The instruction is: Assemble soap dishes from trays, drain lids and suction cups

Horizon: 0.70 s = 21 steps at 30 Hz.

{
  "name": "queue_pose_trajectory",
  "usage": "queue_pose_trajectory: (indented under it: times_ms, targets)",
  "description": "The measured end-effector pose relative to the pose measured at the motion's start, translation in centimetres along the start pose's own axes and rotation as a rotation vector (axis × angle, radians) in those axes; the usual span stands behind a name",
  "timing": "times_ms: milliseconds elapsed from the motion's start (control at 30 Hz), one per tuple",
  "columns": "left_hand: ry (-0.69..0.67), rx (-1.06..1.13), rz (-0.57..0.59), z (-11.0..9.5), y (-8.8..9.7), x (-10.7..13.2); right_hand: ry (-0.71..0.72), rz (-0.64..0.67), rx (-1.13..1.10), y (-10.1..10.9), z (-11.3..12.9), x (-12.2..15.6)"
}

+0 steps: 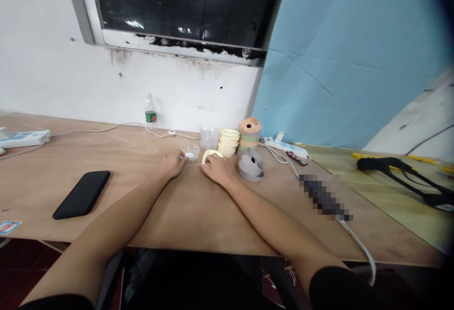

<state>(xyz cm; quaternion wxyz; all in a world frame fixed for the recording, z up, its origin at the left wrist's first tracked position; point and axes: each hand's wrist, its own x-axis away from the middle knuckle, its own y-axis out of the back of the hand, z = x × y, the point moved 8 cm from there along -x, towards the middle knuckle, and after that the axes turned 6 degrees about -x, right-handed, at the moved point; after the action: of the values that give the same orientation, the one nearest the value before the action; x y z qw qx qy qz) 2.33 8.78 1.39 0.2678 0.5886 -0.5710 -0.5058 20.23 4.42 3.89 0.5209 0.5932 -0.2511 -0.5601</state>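
head view: one wooden table (209, 225), brown, its far edge along a white wall (46, 64) marked by stains and small holes. one dark window (184, 12) with lamp reflections, paint peeling along its lower frame. one blue sheet (329, 54), hung right of the window.

on the table, left: one black phone (82, 194), lying flat; one white power strip (26, 138) with a cable. at the wall: one clear bottle (151, 111), upright, green label. right: a second power strip (285, 147); one dark item, pixelated, unidentifiable.

centre, far half: one stack of clear cups (209, 137); beside it, one stack of yellow lids (228, 142); next, one orange-and-green stack (249, 132); before that, grey rings (251, 165).

two bare forearms, reaching forward, converging. left hand (173, 164): low over the table, fingers bent, touching the left side of a single clear cup (194, 151); cannot tell whether they pinch it. right hand (219, 170): palm down, fingers curled, grasping a single yellow lid (213, 152) just right of that cup.
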Motion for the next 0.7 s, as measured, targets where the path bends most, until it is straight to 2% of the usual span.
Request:
queue_pose_trajectory:
  times_ms: [100, 300, 700]
  targets:
    - [-0.042, -0.027, 0.004, -0.13, -0.21, -0.02, -0.003, 0.022, -0.002, -0.14, -0.03, -0.01]
    - [0.004, -0.039, 0.008, 0.36, -0.48, -0.10, 0.022, 0.045, 0.007, 0.20, 0.29, -0.03]
    - [-0.048, -0.033, 0.017, -0.10, -0.54, 0.11, 0.037, 0.043, 0.011, 0.21, 0.30, -0.04]
